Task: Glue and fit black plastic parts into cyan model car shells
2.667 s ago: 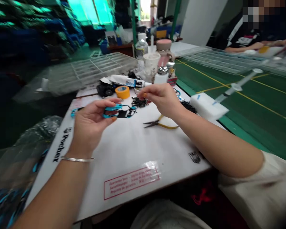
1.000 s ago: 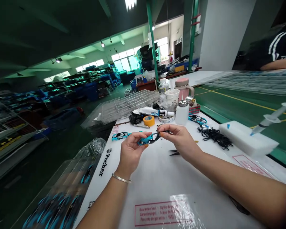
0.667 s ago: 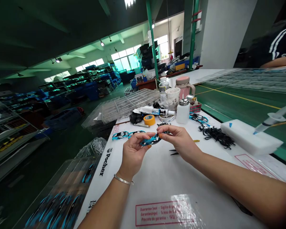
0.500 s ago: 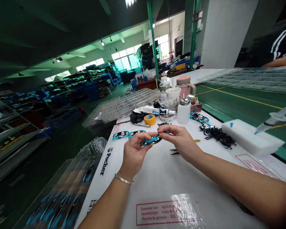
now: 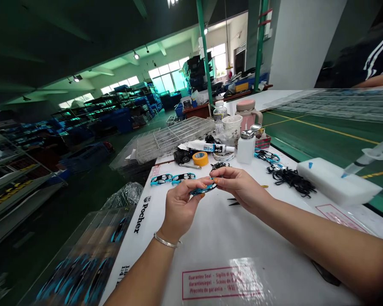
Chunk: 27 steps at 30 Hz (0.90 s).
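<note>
My left hand (image 5: 181, 204) is closed round a blue-and-black plastic part (image 5: 200, 189), which looks like a model car piece, held above the table. With fingertips pinched at that part's upper right end, my right hand (image 5: 239, 187) meets the left fingers; whether a smaller piece is between them is hidden. Two similar blue-and-black parts (image 5: 161, 179) lie just behind my left hand. Dark pointed tool tips (image 5: 233, 202), perhaps tweezers, stick out from under my right hand. Thin black pieces (image 5: 221, 165) lie in a small heap beyond my fingers.
Yellow tape (image 5: 200, 159), a glue tube (image 5: 218, 148), a white dispenser bottle (image 5: 246, 147) and a pink mug (image 5: 246, 114) stand behind. To the right are black strips (image 5: 290, 180), a white foam block (image 5: 338, 182) and a syringe (image 5: 370, 155). A tray of blue parts (image 5: 79, 263) sits lower left.
My right fingers have shifted slightly left, nearer the left fingertips. The left hand has tilted a little over the blue-and-black part, which stays held.
</note>
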Tool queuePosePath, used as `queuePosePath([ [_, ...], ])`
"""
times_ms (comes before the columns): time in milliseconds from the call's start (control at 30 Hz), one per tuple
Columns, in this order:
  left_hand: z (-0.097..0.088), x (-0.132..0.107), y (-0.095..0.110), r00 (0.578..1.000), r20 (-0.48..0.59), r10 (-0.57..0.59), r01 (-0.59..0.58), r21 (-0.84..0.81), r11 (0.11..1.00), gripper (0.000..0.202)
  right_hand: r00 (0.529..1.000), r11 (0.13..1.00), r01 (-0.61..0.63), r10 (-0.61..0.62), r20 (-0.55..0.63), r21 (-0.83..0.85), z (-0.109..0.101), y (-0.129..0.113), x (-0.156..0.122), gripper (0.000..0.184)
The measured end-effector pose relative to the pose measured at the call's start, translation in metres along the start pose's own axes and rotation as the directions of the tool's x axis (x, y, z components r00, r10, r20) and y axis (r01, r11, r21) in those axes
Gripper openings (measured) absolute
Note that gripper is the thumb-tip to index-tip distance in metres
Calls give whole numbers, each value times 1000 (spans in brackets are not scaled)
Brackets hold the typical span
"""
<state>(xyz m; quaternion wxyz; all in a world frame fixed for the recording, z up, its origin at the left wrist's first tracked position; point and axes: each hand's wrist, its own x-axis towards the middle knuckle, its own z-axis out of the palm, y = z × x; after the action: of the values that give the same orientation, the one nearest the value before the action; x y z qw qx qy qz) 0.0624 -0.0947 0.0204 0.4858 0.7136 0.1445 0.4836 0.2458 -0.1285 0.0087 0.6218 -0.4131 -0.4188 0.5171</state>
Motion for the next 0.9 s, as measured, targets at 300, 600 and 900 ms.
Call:
queuePosePath([
  [300, -1, 0, 0, 1000, 14, -3, 2, 11, 1000, 19, 997, 997, -78, 78, 3, 11, 0, -2, -2, 41],
  [600, -9, 4, -5, 999, -32, -35, 32, -89, 995, 23, 977, 959, 210, -210, 21, -190, -4, -15, -2, 33],
  [900, -9, 4, -7, 998, 16, -57, 59, -130, 990, 25, 886, 706, 440, -442, 141, -555, -3, -15, -5, 12],
])
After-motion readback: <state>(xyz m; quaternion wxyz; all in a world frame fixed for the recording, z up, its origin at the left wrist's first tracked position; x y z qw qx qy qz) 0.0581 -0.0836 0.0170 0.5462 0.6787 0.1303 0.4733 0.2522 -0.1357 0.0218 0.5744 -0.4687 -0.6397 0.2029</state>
